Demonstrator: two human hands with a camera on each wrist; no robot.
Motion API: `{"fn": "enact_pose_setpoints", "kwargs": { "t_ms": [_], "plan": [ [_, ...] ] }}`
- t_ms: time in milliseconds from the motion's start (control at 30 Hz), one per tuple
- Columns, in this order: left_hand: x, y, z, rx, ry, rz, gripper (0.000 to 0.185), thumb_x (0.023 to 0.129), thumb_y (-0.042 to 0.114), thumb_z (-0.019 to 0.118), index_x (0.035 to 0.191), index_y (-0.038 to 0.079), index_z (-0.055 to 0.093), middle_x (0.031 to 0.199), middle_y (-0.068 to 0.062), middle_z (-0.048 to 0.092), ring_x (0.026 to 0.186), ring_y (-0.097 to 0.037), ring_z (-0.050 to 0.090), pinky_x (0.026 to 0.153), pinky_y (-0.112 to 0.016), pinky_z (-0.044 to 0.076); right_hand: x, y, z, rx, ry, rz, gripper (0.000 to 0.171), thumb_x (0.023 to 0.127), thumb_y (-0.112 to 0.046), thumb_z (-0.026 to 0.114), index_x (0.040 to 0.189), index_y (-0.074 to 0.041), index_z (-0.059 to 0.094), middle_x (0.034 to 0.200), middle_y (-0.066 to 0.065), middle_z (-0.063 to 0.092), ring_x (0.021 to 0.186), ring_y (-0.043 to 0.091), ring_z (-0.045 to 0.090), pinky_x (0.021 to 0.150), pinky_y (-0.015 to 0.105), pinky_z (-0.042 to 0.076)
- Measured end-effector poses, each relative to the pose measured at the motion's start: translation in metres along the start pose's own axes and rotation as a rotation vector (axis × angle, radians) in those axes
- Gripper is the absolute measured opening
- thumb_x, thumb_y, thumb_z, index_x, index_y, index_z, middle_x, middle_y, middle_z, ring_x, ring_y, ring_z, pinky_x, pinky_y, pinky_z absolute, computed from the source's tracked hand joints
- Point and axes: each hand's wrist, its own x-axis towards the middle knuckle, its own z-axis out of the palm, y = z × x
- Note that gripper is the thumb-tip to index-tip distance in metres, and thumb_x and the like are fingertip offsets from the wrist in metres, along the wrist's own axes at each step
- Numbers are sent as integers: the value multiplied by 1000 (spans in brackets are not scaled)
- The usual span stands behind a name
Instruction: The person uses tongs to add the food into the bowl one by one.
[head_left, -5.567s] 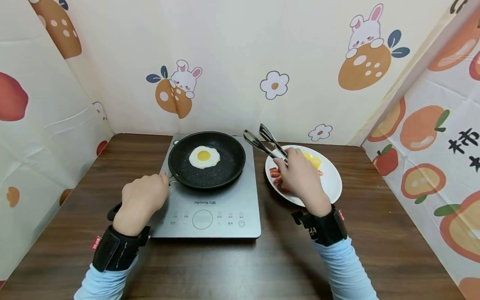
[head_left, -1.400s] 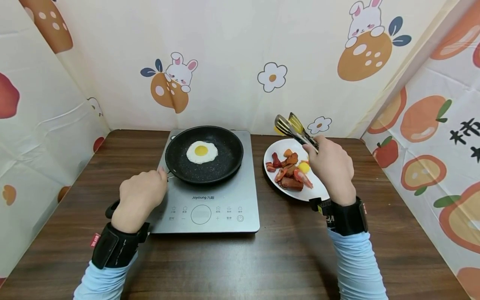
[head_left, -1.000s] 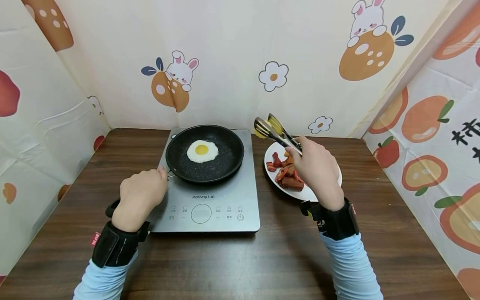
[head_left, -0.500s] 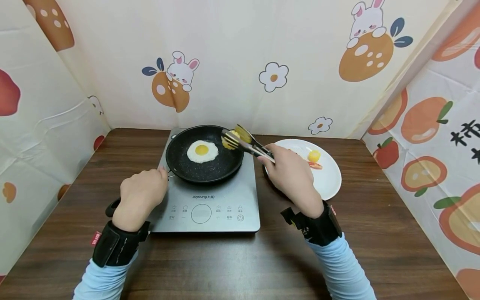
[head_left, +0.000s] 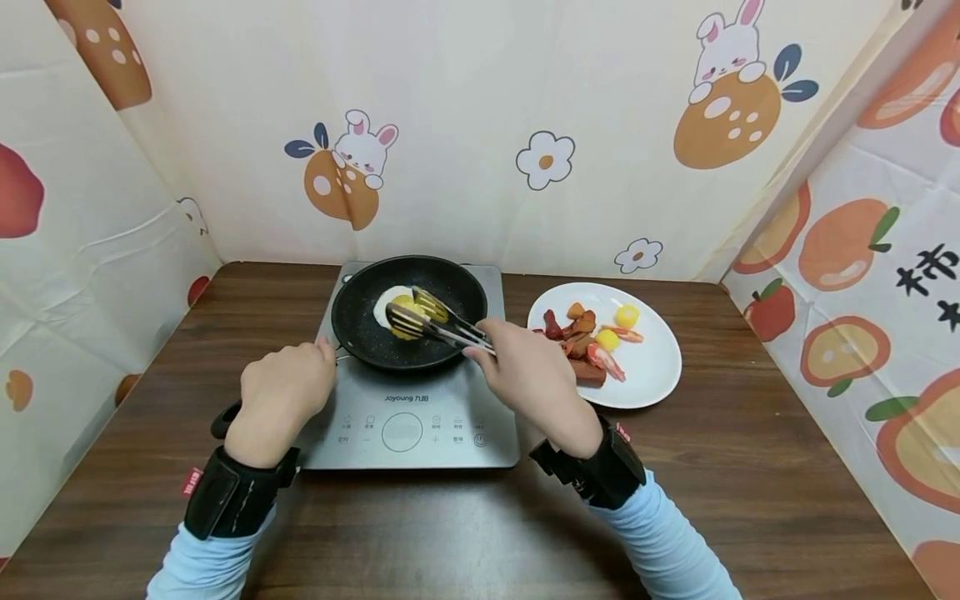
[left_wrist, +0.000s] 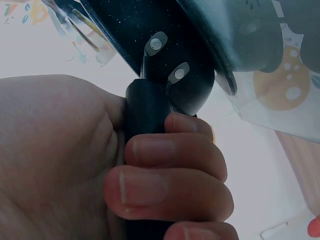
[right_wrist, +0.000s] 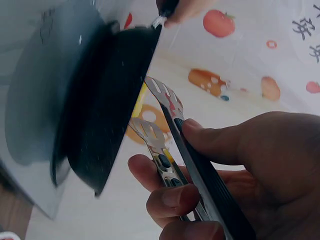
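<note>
My left hand (head_left: pixel 288 392) grips the black handle (left_wrist: pixel 147 107) of a frying pan (head_left: pixel 442 279), its fingers curled round it in the left wrist view. A fried egg (head_left: pixel 383 307) lies in the pan, partly covered by the tongs. My right hand (head_left: pixel 536 375) holds metal tongs (head_left: pixel 467 335) with dark grips, thumb on one arm and fingers round the other. Between the slotted tips is a bumpy yellow piece of food (head_left: pixel 407 327), overlapping the egg in the head view. From the side, the tips (right_wrist: pixel 162 92) show right at the pan's rim.
The pan stands on a silver induction cooker (head_left: pixel 405 396) with a touch panel. To its right, a white plate (head_left: pixel 656 379) holds sausage and meat pieces (head_left: pixel 581 337), shrimp (head_left: pixel 603 360) and two yellow balls (head_left: pixel 626 316). Printed cloth walls (head_left: pixel 465 100) enclose the wooden table (head_left: pixel 405 533).
The right hand has taken a yellow piece from the plate with the tongs and carried it left over the pan, lowering it to the egg. The left hand has stayed on the handle.
</note>
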Motion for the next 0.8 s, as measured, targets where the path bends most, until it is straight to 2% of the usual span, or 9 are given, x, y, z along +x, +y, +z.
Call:
{"fn": "enact_pose_setpoints", "kwargs": {
  "t_ms": [233,367,533,700,800],
  "plan": [
    [2,0,1,6,-11,-18,63,110,29,17,86,-4,65,83,-24,64,69,-32,61,55,-44,44,-2,-9,10,-22,13,-69,33,102,-44,59,119,-16,67,96,2,71,75,19,67,52,31,41],
    [2,0,1,10,-26,-21,63,110,29,17,92,-6,66,84,-25,64,69,-32,60,55,-44,44,-3,-12,14,-16,-5,-81,32,102,-44,58,117,-16,66,93,2,69,75,18,65,53,31,42],
    [1,1,1,15,-32,-20,62,110,29,18,89,-5,65,78,-21,62,67,-31,59,54,-42,43,-2,-14,17,-20,-32,-90,34,103,-45,57,119,-17,66,95,1,68,76,17,63,57,32,44],
    [1,1,1,16,-27,-17,62,110,28,18,88,-5,66,79,-21,62,68,-31,60,55,-43,44,-2,-16,19,-40,-26,-107,35,103,-45,57,120,-15,66,94,1,68,75,17,64,58,32,46],
    [1,1,1,11,-17,-11,63,110,28,18,80,-2,64,77,-21,62,67,-31,60,54,-43,44,-2,-17,19,-42,-27,-102,37,103,-45,57,123,-15,66,99,1,70,79,18,67,61,35,49]
  ]
}}
